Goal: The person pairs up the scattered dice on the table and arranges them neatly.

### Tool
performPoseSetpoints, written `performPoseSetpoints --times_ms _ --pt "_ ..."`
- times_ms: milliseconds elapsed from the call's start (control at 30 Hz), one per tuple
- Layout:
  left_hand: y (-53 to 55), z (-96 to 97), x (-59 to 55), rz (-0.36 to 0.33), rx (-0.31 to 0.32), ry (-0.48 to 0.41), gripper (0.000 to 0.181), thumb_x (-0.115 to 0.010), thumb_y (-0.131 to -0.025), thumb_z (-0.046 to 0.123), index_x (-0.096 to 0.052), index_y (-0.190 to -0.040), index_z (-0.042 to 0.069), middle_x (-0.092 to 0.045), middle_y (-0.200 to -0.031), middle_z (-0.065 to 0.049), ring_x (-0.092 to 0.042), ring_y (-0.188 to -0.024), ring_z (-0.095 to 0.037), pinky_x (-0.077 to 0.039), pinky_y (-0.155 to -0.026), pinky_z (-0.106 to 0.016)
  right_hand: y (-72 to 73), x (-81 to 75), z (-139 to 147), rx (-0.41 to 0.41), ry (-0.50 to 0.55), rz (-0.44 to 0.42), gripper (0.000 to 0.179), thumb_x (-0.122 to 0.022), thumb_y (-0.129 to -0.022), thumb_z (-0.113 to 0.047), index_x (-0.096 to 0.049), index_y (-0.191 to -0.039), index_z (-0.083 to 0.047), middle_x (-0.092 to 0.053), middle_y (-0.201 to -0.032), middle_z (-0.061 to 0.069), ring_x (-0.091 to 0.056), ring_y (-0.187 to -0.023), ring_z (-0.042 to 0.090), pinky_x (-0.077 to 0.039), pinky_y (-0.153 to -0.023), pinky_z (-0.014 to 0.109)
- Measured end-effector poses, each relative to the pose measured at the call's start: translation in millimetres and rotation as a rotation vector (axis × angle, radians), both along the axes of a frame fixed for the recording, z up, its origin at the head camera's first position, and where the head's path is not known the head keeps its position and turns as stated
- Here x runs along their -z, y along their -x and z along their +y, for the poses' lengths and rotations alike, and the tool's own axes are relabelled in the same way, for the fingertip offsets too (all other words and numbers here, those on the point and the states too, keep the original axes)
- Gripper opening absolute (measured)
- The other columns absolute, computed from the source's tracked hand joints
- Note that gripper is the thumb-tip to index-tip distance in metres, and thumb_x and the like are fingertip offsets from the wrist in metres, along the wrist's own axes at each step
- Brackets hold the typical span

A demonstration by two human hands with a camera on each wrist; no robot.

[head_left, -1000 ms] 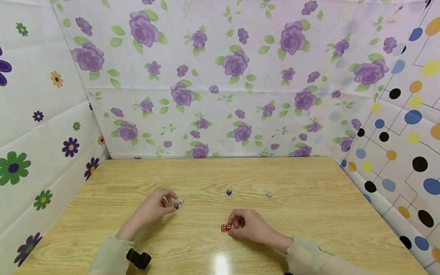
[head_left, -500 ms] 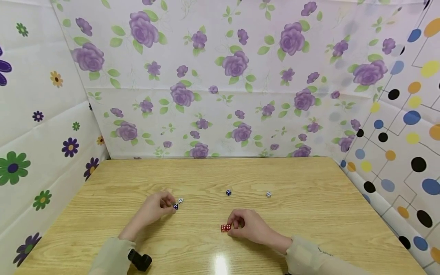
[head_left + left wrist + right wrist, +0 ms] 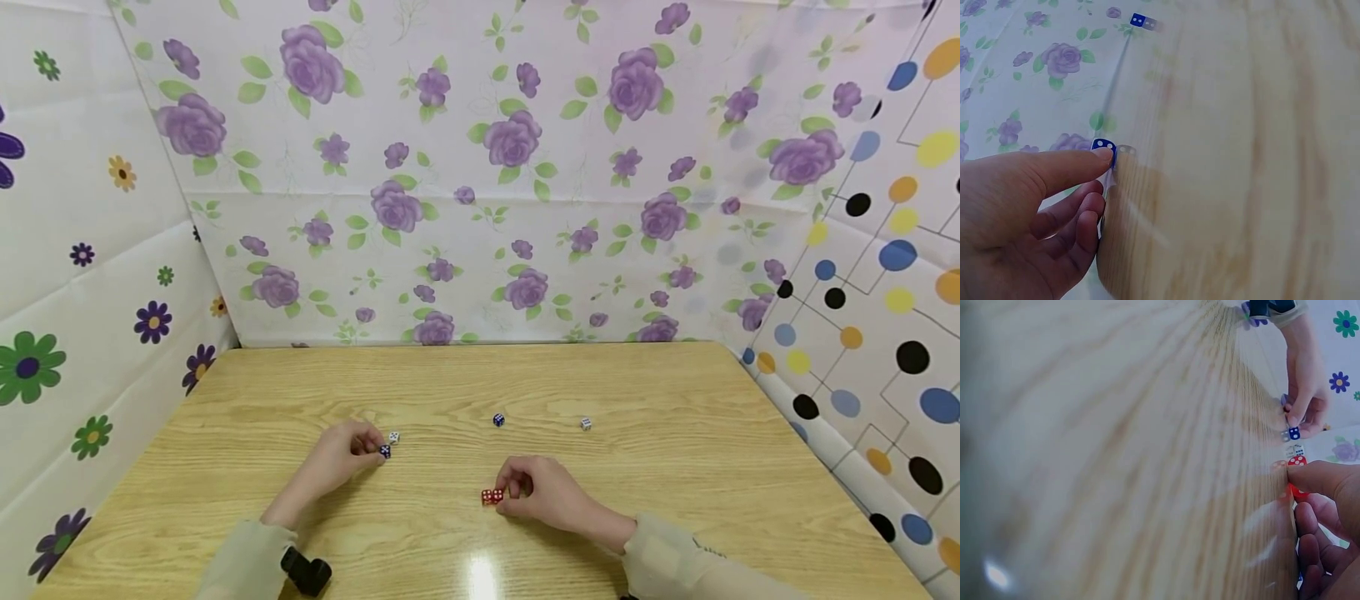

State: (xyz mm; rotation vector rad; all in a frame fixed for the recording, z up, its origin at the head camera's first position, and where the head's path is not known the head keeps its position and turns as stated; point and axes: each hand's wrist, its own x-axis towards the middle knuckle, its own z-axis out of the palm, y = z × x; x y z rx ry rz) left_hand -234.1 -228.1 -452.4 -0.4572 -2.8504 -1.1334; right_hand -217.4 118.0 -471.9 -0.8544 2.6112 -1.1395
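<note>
In the head view my left hand [image 3: 343,454] is on the left of the table, pinching a dark blue die [image 3: 386,451] at its fingertips. The left wrist view shows the thumb across that blue die [image 3: 1104,145], the other fingers curled below. Just behind it lies a white die [image 3: 394,437]. Nearer the front, my right hand [image 3: 546,493] has thumb and forefinger on the right one of two red dice [image 3: 492,497], which stand side by side. In the right wrist view the thumb partly covers the red dice [image 3: 1297,464].
A second blue die [image 3: 498,420] lies farther back on the wooden table [image 3: 645,383], with another white die [image 3: 587,424] to its right. Flowered cloth [image 3: 465,250] hangs behind the table's far edge. A black device [image 3: 306,572] is strapped to the left wrist.
My left forefinger has drawn back from beside the white die and curled in toward the blue die, which has shifted very slightly right. The right hand and red dice stay put.
</note>
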Motion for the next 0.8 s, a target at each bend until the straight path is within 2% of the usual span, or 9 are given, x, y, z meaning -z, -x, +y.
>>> performPoseSetpoints --times_ms 367,567,800 --pt "2.4 13.5 5.4 0.017 0.055 0.016 0.008 -0.076 -0.085 0.009 -0.069 -0.088 0.011 -0.063 -0.076 0.003 -0.050 -0.066 -0.002 -0.042 -0.060 -0.019 -0.4 -1.4 -0.2 -0.009 0.012 -0.002 0.015 -0.081 -0.081 -0.022 -0.068 -0.089 -0.022 -0.057 -0.072 -0.010 -0.044 -0.059 -0.002 -0.039 -0.056 0.016" --pt "3.3 26.8 6.2 0.007 0.127 0.042 0.006 -0.074 -0.087 0.012 -0.070 -0.091 0.013 -0.061 -0.075 0.005 -0.050 -0.065 -0.002 -0.042 -0.059 -0.019 -0.1 -0.2 -0.2 -0.011 0.013 -0.009 0.016 -0.081 -0.081 -0.022 -0.068 -0.089 -0.021 -0.057 -0.072 -0.010 -0.044 -0.059 -0.003 -0.039 -0.056 0.016" --pt "3.8 48.0 5.2 -0.004 0.212 0.005 0.006 -0.074 -0.087 0.009 -0.069 -0.089 0.012 -0.059 -0.073 0.005 -0.048 -0.062 -0.001 -0.041 -0.057 -0.019 0.3 0.1 -0.1 -0.011 0.009 -0.009 0.016 -0.081 -0.081 -0.022 -0.068 -0.090 -0.021 -0.057 -0.072 -0.010 -0.043 -0.059 -0.003 -0.039 -0.056 0.016"
